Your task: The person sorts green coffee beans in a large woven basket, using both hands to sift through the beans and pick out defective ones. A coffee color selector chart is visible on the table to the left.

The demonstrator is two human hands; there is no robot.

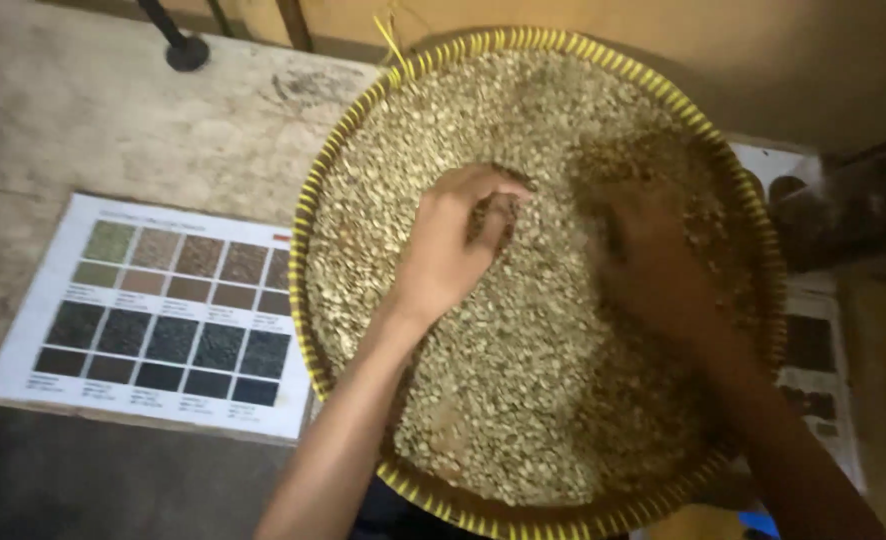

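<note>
The left hand [453, 245] curled loosely over pale beans [523, 380] filling the round woven tray [308, 215]; the blurred right hand [653, 255] rested among them, its grip unclear.

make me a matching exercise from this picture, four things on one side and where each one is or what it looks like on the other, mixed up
Things:
1. left hand
2. right hand
3. round woven tray
4. printed chart of sample squares

Descriptions:
A. flat on the table, left of the tray
B. yellow-striped rim, full of pale beans
C. blurred, over the tray's right side
D. fingers curled, pinching in the beans near the middle

Pairs: 1-D, 2-C, 3-B, 4-A
</note>
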